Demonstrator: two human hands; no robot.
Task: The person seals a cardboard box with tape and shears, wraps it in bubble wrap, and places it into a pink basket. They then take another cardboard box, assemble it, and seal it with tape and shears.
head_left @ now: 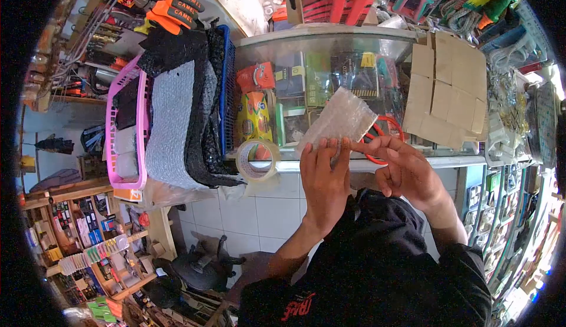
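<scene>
A flat packet in clear bubble wrap [339, 117] is tilted above the glass counter. My left hand [327, 173] is closed on its near edge, with the fingers laid over the top and the thumb hidden. My right hand [410, 171] is at the packet's near right corner. Its index finger stretches out to touch the tips of my left fingers; the other fingers are loosely bent and hold nothing visible. Red loops [398, 125], like scissor handles, show behind the packet, partly covered. To the left, a roll of clear tape [257, 159] rests at the counter's front edge.
Left of the counter [283, 166], sheets of bubble wrap [171, 120] hang over a pink basket [110, 132] and a blue basket [226, 91]. Folded cardboard [445, 91] lies on the right. Packaged goods show under the glass. A dark chair [203, 268] stands on the tiled floor.
</scene>
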